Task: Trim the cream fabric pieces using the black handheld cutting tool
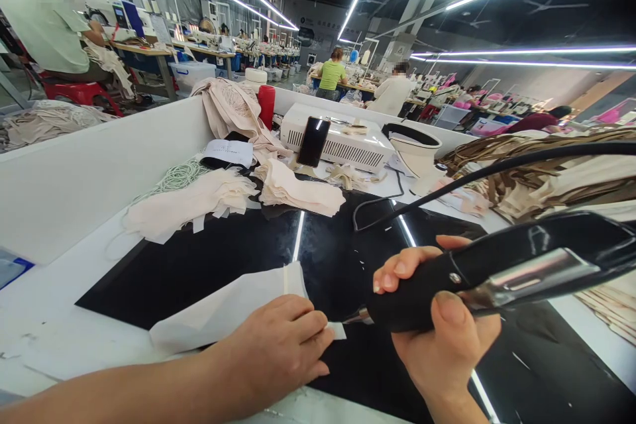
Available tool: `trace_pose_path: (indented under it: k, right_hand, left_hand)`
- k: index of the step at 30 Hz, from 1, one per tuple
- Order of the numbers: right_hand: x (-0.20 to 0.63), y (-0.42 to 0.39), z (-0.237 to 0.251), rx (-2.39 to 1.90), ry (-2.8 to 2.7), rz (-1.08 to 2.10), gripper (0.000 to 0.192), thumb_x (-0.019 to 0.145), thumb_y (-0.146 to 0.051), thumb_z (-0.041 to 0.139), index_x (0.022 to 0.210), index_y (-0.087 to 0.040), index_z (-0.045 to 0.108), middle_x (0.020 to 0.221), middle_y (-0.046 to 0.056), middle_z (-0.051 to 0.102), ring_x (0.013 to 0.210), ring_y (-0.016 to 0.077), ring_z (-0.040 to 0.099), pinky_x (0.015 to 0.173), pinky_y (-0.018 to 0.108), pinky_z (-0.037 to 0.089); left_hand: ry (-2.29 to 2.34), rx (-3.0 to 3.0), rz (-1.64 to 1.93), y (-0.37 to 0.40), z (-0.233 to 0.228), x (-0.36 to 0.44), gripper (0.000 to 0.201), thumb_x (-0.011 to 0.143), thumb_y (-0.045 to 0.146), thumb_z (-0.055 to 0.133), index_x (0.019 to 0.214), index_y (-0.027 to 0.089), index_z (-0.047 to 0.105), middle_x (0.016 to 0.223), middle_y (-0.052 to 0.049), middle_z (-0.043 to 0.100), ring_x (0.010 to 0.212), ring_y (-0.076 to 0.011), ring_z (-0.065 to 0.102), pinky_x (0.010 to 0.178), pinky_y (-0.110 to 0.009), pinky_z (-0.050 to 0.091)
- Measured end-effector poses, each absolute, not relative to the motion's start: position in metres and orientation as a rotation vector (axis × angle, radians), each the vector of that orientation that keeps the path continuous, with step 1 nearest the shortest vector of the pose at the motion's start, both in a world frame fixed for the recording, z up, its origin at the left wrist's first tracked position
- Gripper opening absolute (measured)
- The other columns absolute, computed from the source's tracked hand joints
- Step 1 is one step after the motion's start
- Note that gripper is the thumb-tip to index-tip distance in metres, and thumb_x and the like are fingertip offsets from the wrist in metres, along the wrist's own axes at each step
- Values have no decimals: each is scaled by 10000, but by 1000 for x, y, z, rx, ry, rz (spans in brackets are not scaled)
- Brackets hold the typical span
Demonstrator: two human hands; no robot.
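Fist of right hand (pixel 442 318) wrapped tight round black cutter handle (pixel 497 271), thumb on top. Tool tip sits just left of grip, at edge of pale fabric piece (pixel 223 308). Left hand (pixel 278 348) flat, fingers together, pinning fabric on black mat (pixel 199 258). Trimming step, I judge; next needs steady tip along edge. Both forearms low, wrists straight.

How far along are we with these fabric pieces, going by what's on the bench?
Looks done: two stacks of cream pieces lie behind the black mat. In hand: the left hand pins a pale fabric piece flat while the right hand holds the black handheld tool, tip at the piece's edge. Left: seemingly the heaped fabric at right; how much, I cannot tell.
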State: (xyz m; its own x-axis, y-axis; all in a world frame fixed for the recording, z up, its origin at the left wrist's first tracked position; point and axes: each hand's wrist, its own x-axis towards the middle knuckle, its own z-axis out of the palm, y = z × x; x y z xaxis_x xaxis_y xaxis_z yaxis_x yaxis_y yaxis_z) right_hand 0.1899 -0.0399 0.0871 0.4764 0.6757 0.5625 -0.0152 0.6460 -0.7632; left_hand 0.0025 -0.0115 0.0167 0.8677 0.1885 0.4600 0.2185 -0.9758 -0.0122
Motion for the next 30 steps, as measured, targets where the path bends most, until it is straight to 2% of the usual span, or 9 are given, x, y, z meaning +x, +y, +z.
trace_pose_path:
  k: [7, 17, 30]
  right_hand:
    - [188, -40, 85, -744, -1017, 516, 403, 835, -421, 836, 1161, -276, 650, 777, -46, 668, 591, 145, 623, 525, 289, 562]
    - [191, -43, 80, -791, -1053, 504, 363, 894, -376, 784, 1205, -276, 626, 807, -37, 671, 619, 149, 635, 559, 311, 579]
    - [186, -49, 87, -793, -1001, 523, 384, 853, -401, 813, 1167, -266, 636, 773, -30, 658, 592, 150, 613, 510, 297, 567]
  left_hand:
    - [-321, -2968, -690, -10, 14, 2, 320, 1065, 393, 653, 1203, 105, 665, 1045, -36, 678, 985, -183, 609, 933, -313, 490]
    - [-315, -2987, -716, -10, 16, 3, 270, 1064, 364, 662, 1173, 118, 664, 1026, -22, 680, 978, -175, 611, 922, -310, 485]
    - [-300, -3028, -649, -4, 19, 1, 257, 1065, 346, 657, 1193, 123, 644, 1040, -27, 686, 969, -176, 622, 936, -318, 491]
